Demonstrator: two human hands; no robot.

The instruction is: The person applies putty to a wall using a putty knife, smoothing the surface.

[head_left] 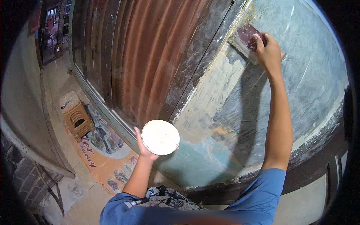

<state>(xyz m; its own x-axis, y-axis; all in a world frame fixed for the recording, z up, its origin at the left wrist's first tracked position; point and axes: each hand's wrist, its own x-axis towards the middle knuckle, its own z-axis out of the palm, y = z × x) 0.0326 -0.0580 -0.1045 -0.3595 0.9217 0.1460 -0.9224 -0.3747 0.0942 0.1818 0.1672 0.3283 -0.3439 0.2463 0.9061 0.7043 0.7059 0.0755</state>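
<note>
My left hand (145, 151) is closed around the side of a round container (160, 137), held level in front of me; its top is bright white, too glaring to tell paste from lid. Up at the right, my right hand (268, 54) grips a wide, flat putty scraper (247, 39) with a dark red body. The scraper's pale, paste-crusted edge lies against the blue-grey wall (300, 56), by its border with the brown panel. Below it, a cream strip of putty (221, 86) covers the wall along that border. Some fingers of both hands are hidden.
Left of the wall stands a brown, ribbed panel (131, 56) in a dark frame. A tan plastic stool (78, 114) sits on the floor at left, beside a printed orange sheet (99, 159). A concrete-block wall (26, 172) is at lower left. A doorway (52, 30) opens far left.
</note>
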